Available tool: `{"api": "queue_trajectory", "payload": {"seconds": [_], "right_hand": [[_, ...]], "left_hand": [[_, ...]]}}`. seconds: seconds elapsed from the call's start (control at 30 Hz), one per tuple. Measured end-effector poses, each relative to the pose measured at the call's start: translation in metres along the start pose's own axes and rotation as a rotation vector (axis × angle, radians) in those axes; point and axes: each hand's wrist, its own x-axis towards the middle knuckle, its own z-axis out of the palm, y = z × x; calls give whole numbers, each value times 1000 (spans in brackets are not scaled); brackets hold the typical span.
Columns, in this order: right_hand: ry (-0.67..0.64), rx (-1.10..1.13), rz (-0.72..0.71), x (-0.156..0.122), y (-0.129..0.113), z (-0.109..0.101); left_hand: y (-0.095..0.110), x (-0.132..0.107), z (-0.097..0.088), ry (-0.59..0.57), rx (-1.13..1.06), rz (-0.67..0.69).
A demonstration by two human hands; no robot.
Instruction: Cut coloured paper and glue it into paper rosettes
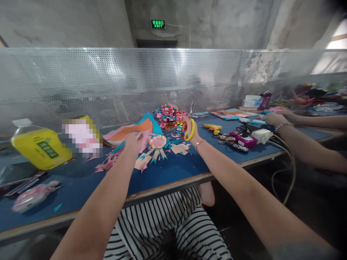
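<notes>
My right hand is closed around scissors with red and yellow handles, their blades pointing up and away from me. At the stack of coloured sheets in pink, orange and blue, my left hand has its fingers curled on a pink sheet; the fingertips are partly hidden. Just right of that hand lies a rosette with a round pink centre and blue and cream tails. Cut scraps are scattered between my hands. Behind them rises a heap of pink, blue and orange pieces.
Left on the blue table stand a bottle of yellow liquid and a blurred pack. A yellow glue gun, purple device and white power strip lie right. Another person's hands work beyond. A perforated metal screen borders the back.
</notes>
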Motion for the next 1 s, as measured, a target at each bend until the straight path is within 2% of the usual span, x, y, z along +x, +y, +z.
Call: {"api": "queue_trajectory", "payload": {"seconds": [0.07, 0.13, 0.27, 0.37, 0.53, 0.63, 0.73, 0.87, 0.93, 1.0], "right_hand": [[53, -162, -18, 7, 3, -10], [43, -315, -13, 10, 6, -20], [-108, -736, -24, 10, 9, -30], [-196, -819, -51, 6, 11, -26], [-289, -823, -98, 0, 15, -12], [-277, -703, -93, 0, 16, -9], [-229, -473, -73, 5, 14, -7], [-236, 4, -11, 5, 4, 2], [-299, 179, -37, 0, -2, 8], [-406, 241, -94, -7, -6, 11]], "left_hand": [[-2, 0, 4, 22, -5, -31], [-5, 0, 8, 53, -14, -54], [-6, -2, 15, 93, -46, -75], [-5, -11, 20, 75, -21, -48], [-1, -26, 28, 43, 154, -12], [0, -28, 30, -6, 234, -7], [-2, -27, 30, -128, 362, 53], [-10, -32, 33, -458, 544, 170], [-14, -38, 36, -640, 569, 163], [-18, -44, 39, -745, 554, 132]]}}
